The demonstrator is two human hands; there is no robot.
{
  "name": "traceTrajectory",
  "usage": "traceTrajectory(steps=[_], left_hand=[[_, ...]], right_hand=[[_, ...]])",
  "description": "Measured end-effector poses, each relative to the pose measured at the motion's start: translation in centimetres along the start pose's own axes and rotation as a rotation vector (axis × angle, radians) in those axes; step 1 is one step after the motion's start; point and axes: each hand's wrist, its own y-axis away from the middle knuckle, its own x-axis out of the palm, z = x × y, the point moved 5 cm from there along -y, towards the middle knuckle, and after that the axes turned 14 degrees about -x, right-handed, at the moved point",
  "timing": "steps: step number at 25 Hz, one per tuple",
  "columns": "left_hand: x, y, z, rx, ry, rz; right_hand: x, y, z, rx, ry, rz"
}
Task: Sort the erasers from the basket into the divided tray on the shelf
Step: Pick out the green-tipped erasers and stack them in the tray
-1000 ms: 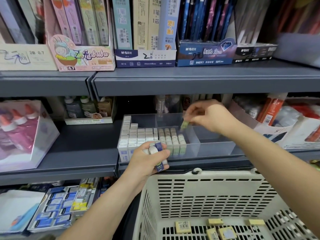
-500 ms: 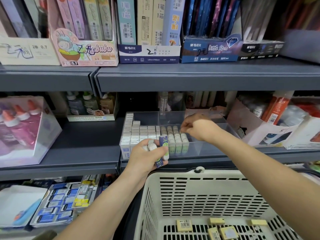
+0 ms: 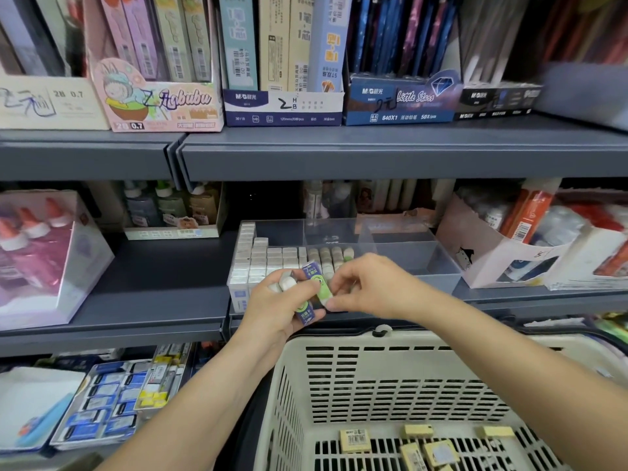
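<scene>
The right hand has come back from the divided tray to the left hand, and its thumb and forefinger pinch a green-sleeved eraser there. The left hand's curled fingers grip a bunch of erasers just in front of the tray, above the basket, where yellow erasers lie.

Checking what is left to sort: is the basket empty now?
No, several yellow erasers lie on the floor of the basket.
</scene>
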Motion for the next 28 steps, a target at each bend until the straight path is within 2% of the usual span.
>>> traceTrajectory(steps=[3,6,8,10,12,15,22,25,28], left_hand=[[-0.1,0.0,0.2,-0.014,0.024,0.008],[-0.3,-0.1,0.5,-0.037,-0.070,0.006],[-0.1,0.0,0.7,-0.048,-0.128,0.024],[0.1,0.1,0.9,-0.058,-0.127,0.046],[0.3,0.2,1.0,-0.077,-0.121,0.068],[0.5,0.2,1.1,-0.095,-0.127,0.103],[0.3,-0.2,1.1,-0.082,-0.126,0.100],[0.2,-0.3,1.1,-0.079,-0.110,0.093],[0.2,-0.4,1.1,-0.074,-0.108,0.094]], right_hand=[[-0.7,0.5,-0.4,0.026,-0.212,-0.143],[-4.0,0.3,-1.8,0.079,-0.418,-0.330],[-6.4,-0.2,-3.1,0.099,-0.393,-0.492],[-7.9,-1.0,-3.9,0.131,-0.196,-0.547],[-7.9,-2.0,-4.0,0.134,0.055,-0.453],[-7.1,-2.9,-3.3,0.109,0.236,-0.311],[-5.8,-3.5,-3.3,0.198,0.258,-0.182],[-4.3,-3.9,-3.6,0.137,0.314,-0.093],[-3.5,-4.1,-4.1,0.150,0.320,-0.097]])
